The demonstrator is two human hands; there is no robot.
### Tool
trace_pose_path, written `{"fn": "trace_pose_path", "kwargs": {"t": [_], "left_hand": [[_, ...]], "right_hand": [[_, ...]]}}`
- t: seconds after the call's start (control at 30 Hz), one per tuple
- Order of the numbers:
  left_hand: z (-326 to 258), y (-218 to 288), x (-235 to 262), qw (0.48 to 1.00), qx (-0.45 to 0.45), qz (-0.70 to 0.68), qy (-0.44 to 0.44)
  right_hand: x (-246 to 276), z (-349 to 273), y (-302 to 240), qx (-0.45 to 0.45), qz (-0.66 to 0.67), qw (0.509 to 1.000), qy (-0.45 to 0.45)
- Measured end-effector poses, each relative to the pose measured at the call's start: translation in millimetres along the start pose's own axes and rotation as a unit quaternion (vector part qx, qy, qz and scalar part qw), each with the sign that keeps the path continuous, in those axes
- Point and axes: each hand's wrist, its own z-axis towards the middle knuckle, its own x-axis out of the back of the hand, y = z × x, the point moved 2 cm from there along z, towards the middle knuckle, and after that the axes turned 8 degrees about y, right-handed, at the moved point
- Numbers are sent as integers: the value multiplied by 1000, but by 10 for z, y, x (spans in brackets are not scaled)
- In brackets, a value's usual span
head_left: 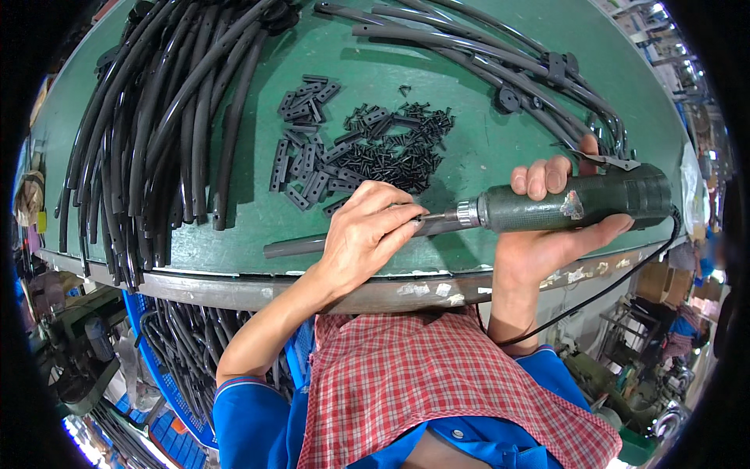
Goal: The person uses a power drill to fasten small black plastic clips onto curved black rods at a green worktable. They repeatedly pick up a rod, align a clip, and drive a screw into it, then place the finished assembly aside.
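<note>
We are gripping green electric screwdriver (578,205) in right hand (547,234), fingers curled tight round barrel, tool lying level over near table edge (234,285). Left hand (367,234) is pinching dark tube (305,246) at driver tip, fingers closed on it. Small black screws (391,144) and flat plates (301,148) are lying just beyond; tube bundle (156,117) sitting far left.

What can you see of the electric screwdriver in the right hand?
The electric screwdriver is a dark green cylinder, scuffed, with a torn pale sticker patch and a silver chuck at its front. It lies about level, tip pointing to the person's left. The right hand cradles it from below, fingers curled over the top. Its bit meets a grey tube pinched by the left hand at the green table's edge. A black cord hangs from its rear.
</note>
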Motion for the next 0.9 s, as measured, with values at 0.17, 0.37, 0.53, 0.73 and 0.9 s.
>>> {"fn": "trace_pose_path", "kwargs": {"t": [0.17, 0.37, 0.53, 0.73, 0.9], "left_hand": [[-4, 43, -33, 997, -70, 45, -1], [-15, 93, -16, 989, -113, 89, -33], [45, 192, 97, 1000, -25, 12, -13], [-8, 0, 318, 983, 164, -46, 73], [331, -331, 659, 970, 202, 84, 109]], "right_hand": [[5, -14, 9, 1, -11, 1000, -29], [167, -10, 45, -41, 32, 998, 32], [391, 74, 24, -66, 39, 988, 137], [519, -44, 76, -125, 75, 974, 175], [508, -92, 57, -148, 62, 970, 180]]}}
